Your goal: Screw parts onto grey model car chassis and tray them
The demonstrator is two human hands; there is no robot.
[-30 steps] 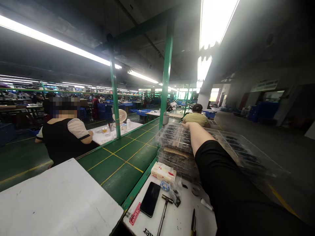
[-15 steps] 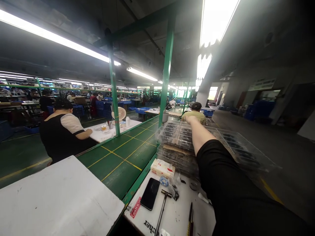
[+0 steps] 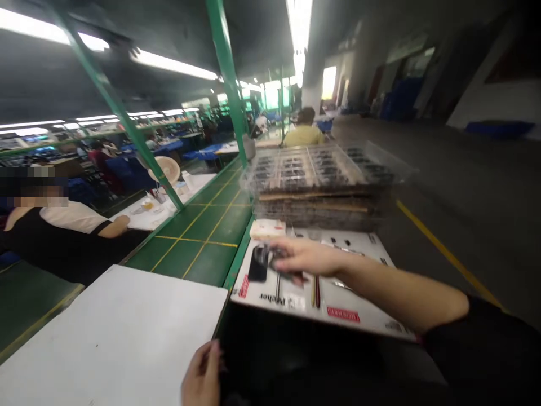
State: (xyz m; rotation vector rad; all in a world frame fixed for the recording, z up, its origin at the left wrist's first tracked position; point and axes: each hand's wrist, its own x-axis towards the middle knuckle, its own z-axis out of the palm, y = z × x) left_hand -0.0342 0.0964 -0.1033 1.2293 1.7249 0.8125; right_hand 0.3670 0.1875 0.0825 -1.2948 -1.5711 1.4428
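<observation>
My right hand (image 3: 298, 260) is over the work board (image 3: 287, 316), its fingers closed around a blurred, dark and clear item that I cannot make out. This item overlaps the upper right of a black phone (image 3: 257, 268). Below the hand lie a thin metal tool (image 3: 278, 286) and a pair of slim dark and yellow tools (image 3: 315, 290). My left hand (image 3: 203, 375) is low in the view at the right edge of a white tabletop (image 3: 127, 327). Its fingers are curled, and what they hold, if anything, is hidden.
Clear trays (image 3: 316, 169) of dark parts are stacked behind the board, with a tissue pack (image 3: 267, 228) before them. A green bench surface (image 3: 207, 225) runs along the left, under green posts (image 3: 228, 67). A person (image 3: 63, 231) sits at left; another (image 3: 304, 129) is farther ahead.
My right hand has come back from the top of the tray stack to above the board, now with a blurred item. My left hand has come into view. The view has turned right and down.
</observation>
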